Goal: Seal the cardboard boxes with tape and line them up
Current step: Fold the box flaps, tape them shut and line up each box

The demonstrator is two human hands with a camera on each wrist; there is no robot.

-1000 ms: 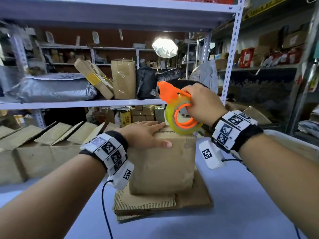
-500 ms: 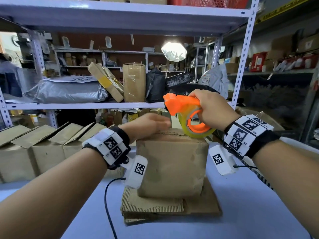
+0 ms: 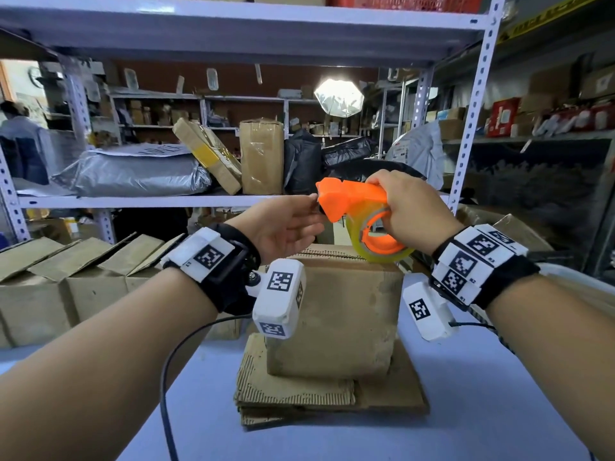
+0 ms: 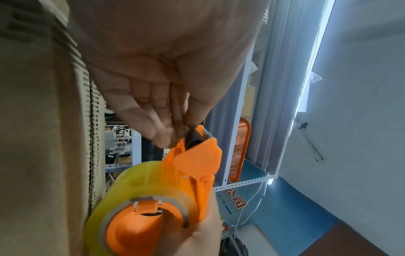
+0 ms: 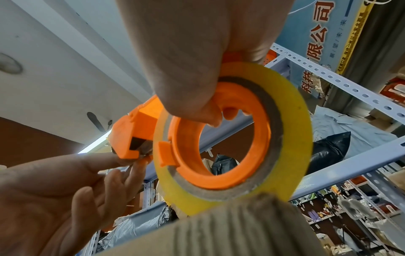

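Observation:
A closed brown cardboard box (image 3: pixel 332 314) stands on flattened cardboard sheets (image 3: pixel 299 394) at the table's middle. Just above the box's far right corner, my right hand (image 3: pixel 409 207) grips an orange tape dispenser (image 3: pixel 349 197) loaded with a yellowish tape roll (image 3: pixel 366 251). In the right wrist view its fingers (image 5: pixel 186 60) curl through the roll's core (image 5: pixel 219 181). My left hand (image 3: pixel 283 224) is raised palm-up, thumb and forefinger (image 4: pixel 166 136) pinching the tape end at the dispenser's mouth (image 4: pixel 195 140). The loose tape itself is hard to see.
A row of open-flapped cardboard boxes (image 3: pixel 66 277) lines the left side of the pale blue table (image 3: pixel 499 410). A metal shelf (image 3: pixel 133 201) with parcels and bags stands behind. A black cable (image 3: pixel 166 377) hangs from my left wrist.
My left hand lifted off the box top and rose to the dispenser's mouth, where it now pinches. The right hand tilted the dispenser's head toward the left hand.

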